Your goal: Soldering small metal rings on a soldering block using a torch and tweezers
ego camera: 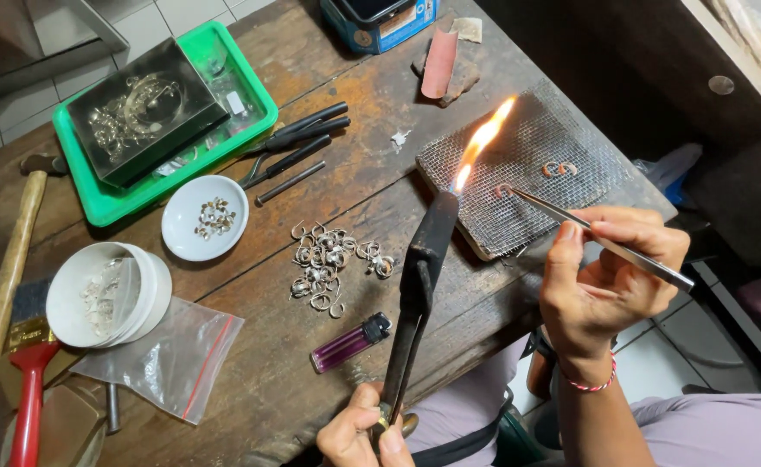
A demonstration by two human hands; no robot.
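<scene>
Right hand (610,272) pinches steel tweezers (601,238) between thumb and fingers, closed on them, with a red-and-white cord bracelet (592,383) at the wrist. Tweezer tips sit on a small curled metal piece (503,189) lying on the wire mesh soldering pad (571,138), right-centre of the wooden bench (251,380).

Left hand (365,432), near edge, is wrapped shut around the base of a dark blowtorch (419,285) — barrel angled up and away, orange flame (482,143) burning from the nozzle, tilted right over the mesh, just left of the curled piece. Can't tell whether the flame touches it.

A second pair of small rings (559,169) lies farther right on the mesh, apart from the tweezers.

Left of the pad: loose pile of silver wire scrolls (333,259) on bare wood. Near it, a purple lighter (350,343). Farther left — a white dish (205,218) with more scrolls, a round white tub (104,294) with bits inside, and a clear zip bag (169,359) with a red seal.

Far left: green tray (255,95) carrying a black box (147,108) of silver parts. Black-handled pliers (298,143) lie beside it. Wooden-handled hammer (4,268) and red-handled brush (28,372) along the left edge. Rolled sandpaper (439,62) and a blue tin (380,22) at the far side.
</scene>
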